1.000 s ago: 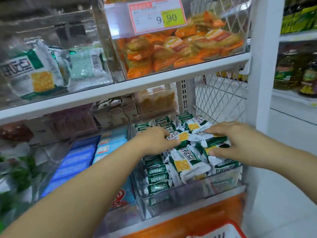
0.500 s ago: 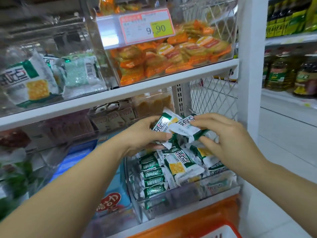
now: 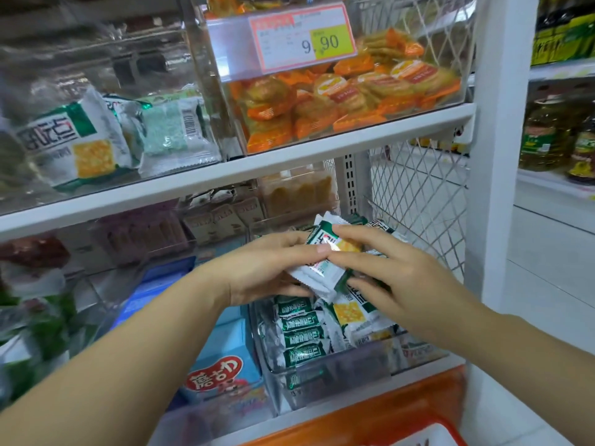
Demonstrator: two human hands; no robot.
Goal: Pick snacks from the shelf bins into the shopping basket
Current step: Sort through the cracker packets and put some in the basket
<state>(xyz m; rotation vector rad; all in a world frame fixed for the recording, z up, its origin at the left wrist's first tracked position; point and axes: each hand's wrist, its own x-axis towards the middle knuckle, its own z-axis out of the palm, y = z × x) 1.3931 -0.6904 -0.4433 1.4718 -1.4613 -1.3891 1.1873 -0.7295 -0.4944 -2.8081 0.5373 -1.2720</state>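
The left hand (image 3: 267, 268) and right hand (image 3: 409, 284), fingers curled, together gripped a bundle of green-and-white snack packets (image 3: 322, 271) just above the clear bin (image 3: 338, 375).

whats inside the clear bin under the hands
Green-and-white cracker packets fill the clear bin, some stacked on edge at the left. The left hand and right hand, each gripping held packets, cover the bin's back, so what's there is hidden.

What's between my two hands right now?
A bunch of green-and-white snack packets, gripped by the left hand and the right hand, in the head view.
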